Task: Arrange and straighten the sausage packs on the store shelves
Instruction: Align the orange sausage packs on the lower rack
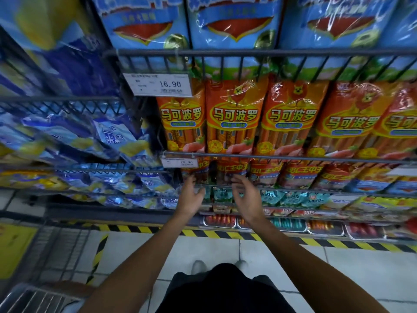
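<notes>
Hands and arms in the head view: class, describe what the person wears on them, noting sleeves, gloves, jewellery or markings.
Both arms are bare from the bottom edge of the frame up to the wrists; no sleeve shows. The left hand and right hand wear no gloves, and no watch, bracelet or ring is visible, though the fingers are slightly blurred. No markings show. Lower down, dark clothing covers the person's body.

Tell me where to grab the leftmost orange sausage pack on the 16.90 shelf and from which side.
Likely its upper half. The leftmost orange pack stands upright, its foot behind the front rail, its right edge against the neighbour pack. Come from the front, thumb on the open left edge. Both hands hover lower, holding nothing.
</notes>
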